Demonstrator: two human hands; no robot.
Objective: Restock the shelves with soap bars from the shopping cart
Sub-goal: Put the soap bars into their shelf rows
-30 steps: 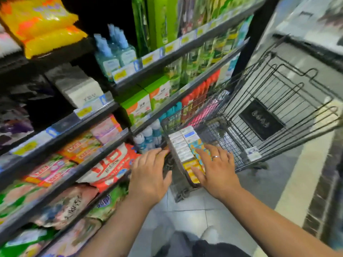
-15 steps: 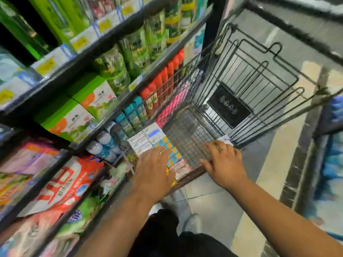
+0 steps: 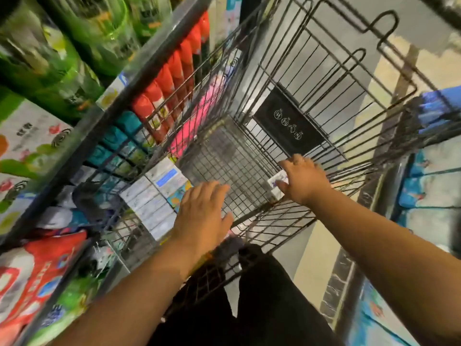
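One cart (image 3: 229,156), two hands in it. My left grip (image 3: 202,216) hangs released over the soap stack (image 3: 149,203) centre-left, too blurry to count; right grip (image 3: 305,183) pinches one white box (image 3: 277,184). Shelves (image 3: 96,126) left, floor (image 3: 311,258) below.

The wire shopping cart (image 3: 294,71) stands hard against the shelves (image 3: 99,126) on a grey floor (image 3: 291,250). On its mesh bottom, a block of white soap boxes (image 3: 149,203) lies packed in the near corner, just left of the left hand (image 3: 202,216) and partly under its fingertips. One small white box (image 3: 277,182) lies in the other near corner, against the fingers of the right hand (image 3: 304,181). Beyond both sets of fingers, a black placard (image 3: 289,123) hangs on the cart's far wall. Left of the fingers, seen through the wire, the shelves carry red-capped bottles (image 3: 159,96), teal-capped bottles (image 3: 117,136), green bottles (image 3: 74,46) higher up and red bags (image 3: 32,270) lower down.
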